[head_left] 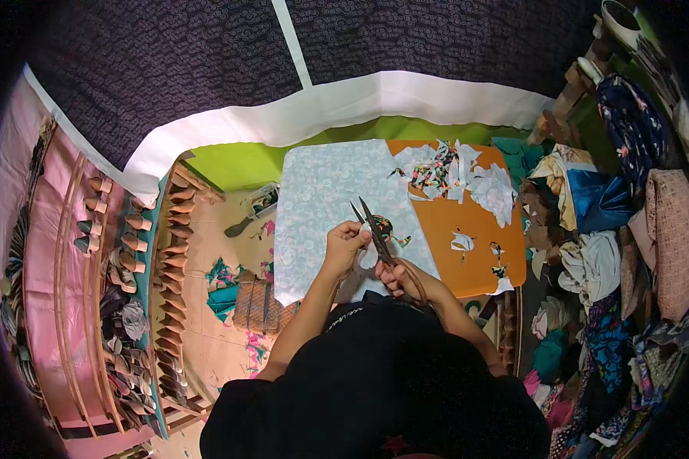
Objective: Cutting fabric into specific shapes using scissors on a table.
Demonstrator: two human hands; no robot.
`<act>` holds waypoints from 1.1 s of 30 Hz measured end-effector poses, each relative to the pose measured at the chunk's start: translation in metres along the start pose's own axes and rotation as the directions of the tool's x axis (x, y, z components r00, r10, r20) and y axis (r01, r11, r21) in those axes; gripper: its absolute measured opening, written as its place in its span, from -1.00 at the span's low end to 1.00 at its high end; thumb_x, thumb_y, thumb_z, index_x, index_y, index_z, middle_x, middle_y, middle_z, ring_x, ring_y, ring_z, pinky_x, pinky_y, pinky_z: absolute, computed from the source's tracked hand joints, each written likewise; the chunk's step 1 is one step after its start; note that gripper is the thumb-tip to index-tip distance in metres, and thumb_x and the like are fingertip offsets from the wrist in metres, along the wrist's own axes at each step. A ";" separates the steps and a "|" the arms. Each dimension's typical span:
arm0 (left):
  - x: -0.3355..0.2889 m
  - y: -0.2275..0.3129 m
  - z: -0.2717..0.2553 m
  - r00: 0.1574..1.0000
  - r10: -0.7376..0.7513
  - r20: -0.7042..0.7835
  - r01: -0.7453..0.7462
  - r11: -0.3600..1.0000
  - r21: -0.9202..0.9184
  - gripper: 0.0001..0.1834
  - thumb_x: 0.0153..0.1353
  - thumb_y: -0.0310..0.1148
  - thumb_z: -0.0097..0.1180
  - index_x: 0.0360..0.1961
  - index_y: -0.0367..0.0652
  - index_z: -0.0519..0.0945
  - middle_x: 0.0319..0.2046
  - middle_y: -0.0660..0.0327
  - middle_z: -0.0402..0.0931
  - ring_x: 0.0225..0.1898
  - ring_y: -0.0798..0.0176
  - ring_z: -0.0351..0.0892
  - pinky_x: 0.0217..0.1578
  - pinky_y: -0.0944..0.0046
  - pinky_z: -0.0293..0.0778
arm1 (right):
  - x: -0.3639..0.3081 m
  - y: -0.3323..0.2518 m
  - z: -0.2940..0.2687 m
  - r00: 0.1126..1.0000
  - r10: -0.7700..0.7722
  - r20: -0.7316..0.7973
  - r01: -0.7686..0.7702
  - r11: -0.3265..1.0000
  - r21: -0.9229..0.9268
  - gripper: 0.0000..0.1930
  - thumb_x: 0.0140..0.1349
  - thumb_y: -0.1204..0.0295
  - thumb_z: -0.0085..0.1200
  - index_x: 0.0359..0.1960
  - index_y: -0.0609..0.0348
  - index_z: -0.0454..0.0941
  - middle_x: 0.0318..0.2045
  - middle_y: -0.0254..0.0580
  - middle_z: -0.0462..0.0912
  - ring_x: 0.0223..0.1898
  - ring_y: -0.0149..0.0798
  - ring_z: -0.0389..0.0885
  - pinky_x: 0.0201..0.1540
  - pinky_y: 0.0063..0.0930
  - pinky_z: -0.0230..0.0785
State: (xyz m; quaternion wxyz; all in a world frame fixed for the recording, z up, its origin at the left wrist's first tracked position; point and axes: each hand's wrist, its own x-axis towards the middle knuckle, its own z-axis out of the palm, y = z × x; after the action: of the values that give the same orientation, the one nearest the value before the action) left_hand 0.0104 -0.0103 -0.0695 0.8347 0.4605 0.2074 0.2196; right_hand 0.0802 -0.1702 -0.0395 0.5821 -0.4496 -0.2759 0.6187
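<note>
Above the near part of the table, my right hand (400, 278) is closed round the handles of large scissors (382, 243). The blades are parted and point up and to the left. Just left of them, my left hand (346, 245) pinches a small white piece of fabric (369, 257) next to the blades. Whether the blades touch it, I cannot tell. Behind the scissors lies a dark floral fabric piece (390, 228). It rests on a pale grey-blue patterned cloth (321, 183) that covers the left part of the orange table (436, 237).
White and dark floral scraps (444, 172) are heaped at the table's far right. Racks of wooden shoe lasts (174, 287) stand on the left. Folded fabrics (597, 268) pile up along the right. Coloured offcuts and a brown woven-looking block (260, 304) are on the floor.
</note>
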 end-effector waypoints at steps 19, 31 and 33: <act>-0.001 0.003 -0.004 0.998 -0.038 0.054 0.034 0.996 0.084 -0.89 -0.11 -0.57 0.16 -0.54 -0.28 0.46 -0.62 0.26 0.44 -0.61 0.47 0.38 -0.56 0.51 0.33 | -0.001 -0.002 0.005 0.995 0.072 -0.069 -0.067 0.996 0.066 -0.26 -0.30 -0.38 -0.14 -0.44 0.13 0.22 -0.72 -0.57 0.05 -0.74 -0.65 -0.06 -0.73 -0.79 -0.17; 0.000 -0.007 0.021 0.996 -0.087 -0.016 0.088 0.990 0.107 -0.78 -0.03 -0.54 0.09 -0.30 -0.29 0.42 -0.56 0.22 0.50 -0.54 0.46 0.43 -0.51 0.50 0.34 | 0.005 -0.003 -0.011 0.958 0.057 -0.282 -0.031 0.995 0.096 -0.46 0.01 -0.16 -0.16 -0.40 0.15 0.25 -0.70 -0.54 0.08 -0.69 -0.65 0.05 -0.68 -0.80 -0.06; 0.011 -0.015 0.015 0.999 -0.039 -0.028 0.043 0.987 0.154 -0.79 0.02 -0.49 0.07 -0.29 -0.26 0.39 -0.61 0.27 0.47 -0.61 0.52 0.36 -0.60 0.54 0.25 | 0.003 -0.002 -0.018 0.941 -0.068 -0.330 0.071 0.997 -0.001 -0.56 0.09 -0.02 -0.15 -0.44 0.18 0.29 -0.68 -0.49 0.17 -0.68 -0.61 0.14 -0.67 -0.73 0.02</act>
State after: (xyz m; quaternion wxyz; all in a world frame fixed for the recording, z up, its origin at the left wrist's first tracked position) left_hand 0.0303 -0.0216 -0.0765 0.7983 0.5165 0.2436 0.1915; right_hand 0.0973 -0.1707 -0.0467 0.6441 -0.5337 -0.1867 0.5152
